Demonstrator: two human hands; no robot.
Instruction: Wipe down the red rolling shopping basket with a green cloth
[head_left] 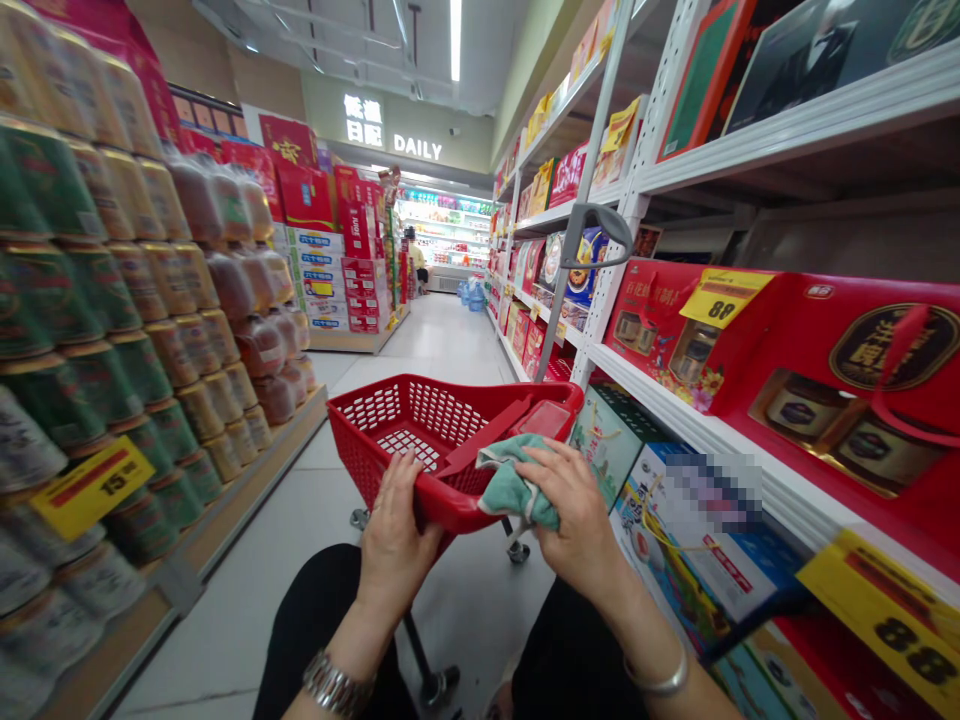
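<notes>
The left hand [394, 535] is closed over the near rim of the red basket [358, 450], with the fingers hooked down inside and the palm against the outer wall. The right hand [581, 520] is loosely closed on a teal cloth [510, 487]. Its fingers are bent around the bunched fabric and press it against the rim at the basket's near right corner. How the thumb sits under the cloth cannot be made out from this angle. The cloth is crumpled, pale green-blue, and partly draped over the edge. The basket is a plastic one with mesh walls and a mesh floor, seemingly with nothing in it. It stands low on small castor wheels [517, 551] on the pale aisle floor [435, 330], straight in front of the person's knees. A grey pull handle [600, 225] rises on a slanted pole from its far side. A metal watch [334, 685] sits on the left wrist and a thin bangle [664, 680] on the right. To the left, close by, rise stacked rows of cans [112, 300] with a yellow price tag [94, 487]. To the right, white shelves [750, 440] carry red gift boxes [825, 370] under a yellow tag marked 88 [724, 297].
</notes>
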